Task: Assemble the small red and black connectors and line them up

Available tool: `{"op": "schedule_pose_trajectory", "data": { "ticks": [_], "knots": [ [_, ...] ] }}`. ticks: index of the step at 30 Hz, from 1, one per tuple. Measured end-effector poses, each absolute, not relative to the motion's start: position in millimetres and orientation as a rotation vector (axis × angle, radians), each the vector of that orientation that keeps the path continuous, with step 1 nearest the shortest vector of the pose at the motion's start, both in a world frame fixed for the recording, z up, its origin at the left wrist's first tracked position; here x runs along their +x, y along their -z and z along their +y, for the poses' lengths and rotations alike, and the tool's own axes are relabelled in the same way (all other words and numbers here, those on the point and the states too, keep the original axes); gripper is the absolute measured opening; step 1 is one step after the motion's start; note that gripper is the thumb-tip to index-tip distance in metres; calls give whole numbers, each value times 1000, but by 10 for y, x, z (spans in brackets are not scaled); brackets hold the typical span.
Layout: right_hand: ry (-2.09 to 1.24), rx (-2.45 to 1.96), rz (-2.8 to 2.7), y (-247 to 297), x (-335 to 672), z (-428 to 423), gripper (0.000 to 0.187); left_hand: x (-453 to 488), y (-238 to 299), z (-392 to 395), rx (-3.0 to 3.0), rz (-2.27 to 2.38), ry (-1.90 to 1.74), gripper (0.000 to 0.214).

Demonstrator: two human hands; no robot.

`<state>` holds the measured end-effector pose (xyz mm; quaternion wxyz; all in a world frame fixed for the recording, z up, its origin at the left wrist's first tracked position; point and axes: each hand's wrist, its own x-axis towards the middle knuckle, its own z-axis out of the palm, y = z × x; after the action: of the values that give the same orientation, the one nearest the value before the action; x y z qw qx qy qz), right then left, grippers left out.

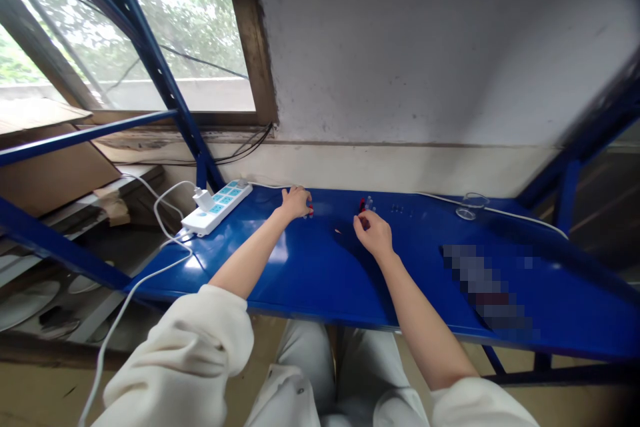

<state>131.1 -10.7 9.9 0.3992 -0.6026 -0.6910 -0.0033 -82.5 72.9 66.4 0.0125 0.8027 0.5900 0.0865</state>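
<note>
At the table's far edge, my left hand (296, 202) reaches palm down with its fingers bent and apart. Small red pieces with clear bits (311, 210) lie right by its fingertips; whether the fingers touch them I cannot tell. My right hand (375, 233) is closed, thumb and fingers curled together, and what they hold is too small to name. Just beyond it sits a small red piece (363, 203), with small clear pieces (369, 203) standing beside it. A tiny pale pink piece (338, 231) lies between the hands.
The blue table (315, 280) carries a white power strip (217, 208) with a plugged-in charger (203, 198) at left. Several tiny clear pieces (397, 209) stand right of my right hand. A clear ring-shaped item (466, 213), a white cable (525, 217) and a blurred-out object (483, 287) are farther right.
</note>
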Motion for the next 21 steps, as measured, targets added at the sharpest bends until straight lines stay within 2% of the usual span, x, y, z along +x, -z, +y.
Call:
{"op": "schedule_pose_trajectory", "data": {
  "ticks": [3,5,7,10,16,21],
  "knots": [
    [68,-1686,-1567,-143,1380,-103,21,-698,-715,577,2582,1792,-561,50],
    [13,-1822,-1524,-146,1432,-75,21,-546,-695,437,2632,1652,-812,47],
    [-65,-1951,-1542,-135,1469,-44,20,-361,-606,296,2668,1474,-889,43],
    [-101,-2094,-1593,-108,1490,-20,18,-94,-369,136,2659,1361,-798,46],
    [-31,-2188,-1611,-24,1498,-5,24,220,25,130,2623,1454,-617,58],
    [-8,-2190,-1625,52,1528,45,26,342,79,241,2661,1555,-526,52]
  ]
}}
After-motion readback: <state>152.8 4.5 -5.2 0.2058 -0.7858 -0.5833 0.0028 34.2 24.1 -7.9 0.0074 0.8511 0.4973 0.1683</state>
